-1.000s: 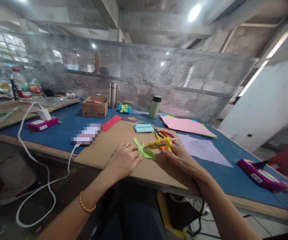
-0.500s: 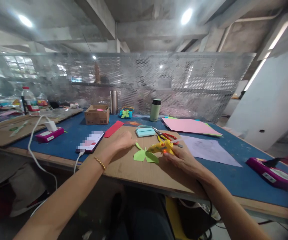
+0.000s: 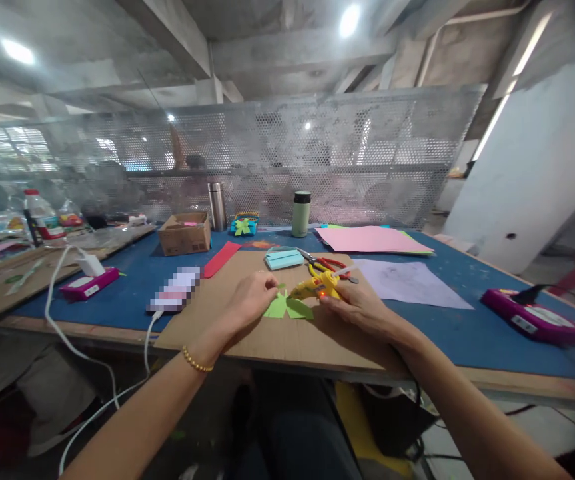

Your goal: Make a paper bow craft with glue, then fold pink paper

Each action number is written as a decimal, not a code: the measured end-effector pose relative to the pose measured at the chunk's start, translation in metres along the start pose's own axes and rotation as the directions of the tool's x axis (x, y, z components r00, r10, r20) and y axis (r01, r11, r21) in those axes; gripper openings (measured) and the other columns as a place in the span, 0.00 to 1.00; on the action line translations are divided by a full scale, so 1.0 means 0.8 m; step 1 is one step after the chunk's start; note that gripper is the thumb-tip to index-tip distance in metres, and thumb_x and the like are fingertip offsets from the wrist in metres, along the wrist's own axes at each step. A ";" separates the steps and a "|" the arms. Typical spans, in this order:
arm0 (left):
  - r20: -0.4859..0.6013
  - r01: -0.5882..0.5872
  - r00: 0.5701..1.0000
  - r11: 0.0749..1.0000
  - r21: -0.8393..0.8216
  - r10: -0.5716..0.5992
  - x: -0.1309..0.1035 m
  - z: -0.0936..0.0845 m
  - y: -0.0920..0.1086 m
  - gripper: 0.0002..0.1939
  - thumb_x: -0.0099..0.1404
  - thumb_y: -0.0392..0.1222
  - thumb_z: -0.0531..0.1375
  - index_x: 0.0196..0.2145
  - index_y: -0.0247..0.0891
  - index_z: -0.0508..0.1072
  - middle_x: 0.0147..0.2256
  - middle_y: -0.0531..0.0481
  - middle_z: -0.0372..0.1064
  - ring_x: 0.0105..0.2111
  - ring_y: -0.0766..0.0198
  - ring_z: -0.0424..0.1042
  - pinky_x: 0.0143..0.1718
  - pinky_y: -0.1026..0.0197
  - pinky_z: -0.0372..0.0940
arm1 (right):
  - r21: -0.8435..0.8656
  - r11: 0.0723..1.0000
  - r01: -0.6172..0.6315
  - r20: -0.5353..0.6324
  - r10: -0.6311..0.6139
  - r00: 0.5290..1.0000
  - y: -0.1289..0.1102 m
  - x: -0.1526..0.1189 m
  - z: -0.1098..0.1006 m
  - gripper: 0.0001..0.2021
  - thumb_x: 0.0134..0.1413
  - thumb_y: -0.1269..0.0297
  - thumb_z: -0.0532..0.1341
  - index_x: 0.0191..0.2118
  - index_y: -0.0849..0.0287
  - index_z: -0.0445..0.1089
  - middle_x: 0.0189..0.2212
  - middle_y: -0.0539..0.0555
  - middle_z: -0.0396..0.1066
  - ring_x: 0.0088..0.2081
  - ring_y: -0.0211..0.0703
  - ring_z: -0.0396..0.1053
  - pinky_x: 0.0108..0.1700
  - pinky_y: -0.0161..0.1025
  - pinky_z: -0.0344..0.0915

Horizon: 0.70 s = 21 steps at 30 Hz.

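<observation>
My right hand (image 3: 354,307) is wrapped round a yellow hot glue gun (image 3: 320,285) with a small red light on its body. The gun's nozzle points left, right at the middle of a light green paper cutout (image 3: 300,309) shaped like a butterfly or leaves. My left hand (image 3: 253,297) is closed in a pinch at the cutout's upper left part, and its fingers cover some of that paper. Under both lies a brown cardboard sheet (image 3: 247,340). A folded light blue paper piece (image 3: 284,259) rests just beyond the cutout, beside red-and-yellow-handled pliers (image 3: 324,265).
Left stand a phone (image 3: 176,288) on a white cable, a red paper strip (image 3: 222,259) and a cardboard box (image 3: 185,235). Two bottles, steel (image 3: 217,207) and green (image 3: 301,215), stand behind. Right lie lilac paper (image 3: 412,283), pink sheets (image 3: 372,239) and a purple power strip (image 3: 532,317).
My left hand has moved in over the cutout's upper left part, and its fingers now pinch there. The glue gun stays at the cutout's middle. The whole view has shifted slightly.
</observation>
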<state>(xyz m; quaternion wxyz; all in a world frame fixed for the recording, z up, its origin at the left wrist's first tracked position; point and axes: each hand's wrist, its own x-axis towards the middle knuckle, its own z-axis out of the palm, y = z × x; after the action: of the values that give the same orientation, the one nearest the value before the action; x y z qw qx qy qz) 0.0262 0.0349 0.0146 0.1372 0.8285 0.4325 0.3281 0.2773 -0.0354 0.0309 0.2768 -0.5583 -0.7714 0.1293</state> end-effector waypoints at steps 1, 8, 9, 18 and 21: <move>-0.014 -0.055 0.998 0.996 0.066 0.056 -0.005 0.001 0.002 0.07 0.64 0.34 0.58 0.34 0.37 0.78 0.34 0.49 0.74 0.34 0.62 0.70 0.36 0.61 0.59 | -0.004 1.000 0.004 0.020 -0.004 1.000 0.000 0.000 0.000 0.25 0.63 0.40 0.53 0.42 0.57 0.75 0.29 0.54 0.72 0.33 0.46 0.67 0.37 0.40 0.63; 0.031 -0.266 0.960 0.873 0.409 0.278 -0.015 0.014 0.000 0.12 0.72 0.33 0.53 0.35 0.36 0.76 0.39 0.45 0.73 0.40 0.58 0.70 0.43 0.55 0.59 | 0.008 1.000 0.003 0.076 -0.004 0.997 -0.002 -0.001 -0.001 0.22 0.65 0.43 0.51 0.40 0.57 0.71 0.26 0.52 0.69 0.30 0.43 0.65 0.31 0.38 0.60; 0.037 -0.289 0.953 0.859 0.423 0.302 -0.015 0.015 0.000 0.12 0.72 0.33 0.52 0.35 0.36 0.75 0.38 0.45 0.73 0.39 0.58 0.70 0.43 0.55 0.58 | 0.016 1.000 0.000 0.077 -0.001 0.997 -0.003 -0.001 -0.001 0.22 0.65 0.43 0.51 0.38 0.57 0.71 0.26 0.52 0.68 0.29 0.43 0.65 0.30 0.38 0.60; 0.099 -0.357 0.928 0.781 0.512 0.359 -0.018 0.011 0.008 0.15 0.73 0.31 0.50 0.37 0.35 0.76 0.34 0.43 0.73 0.37 0.56 0.71 0.43 0.53 0.57 | 0.000 0.999 -0.039 0.086 0.039 0.996 -0.008 -0.001 -0.002 0.25 0.64 0.40 0.50 0.30 0.56 0.66 0.24 0.52 0.67 0.28 0.43 0.64 0.30 0.39 0.59; 0.105 -0.358 0.928 0.781 0.511 0.357 -0.019 0.011 0.007 0.13 0.72 0.30 0.51 0.37 0.36 0.76 0.35 0.44 0.73 0.38 0.56 0.71 0.43 0.54 0.57 | 0.007 1.000 -0.007 0.085 0.006 0.996 -0.005 -0.001 -0.002 0.23 0.64 0.42 0.51 0.33 0.56 0.68 0.25 0.52 0.68 0.29 0.44 0.65 0.30 0.39 0.60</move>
<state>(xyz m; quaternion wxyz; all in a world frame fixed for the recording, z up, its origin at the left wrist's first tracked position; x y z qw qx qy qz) 0.0291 0.0203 0.0048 -0.1567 0.9014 0.3399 0.2176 0.2750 -0.0375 0.0344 0.2452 -0.5537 -0.7802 0.1569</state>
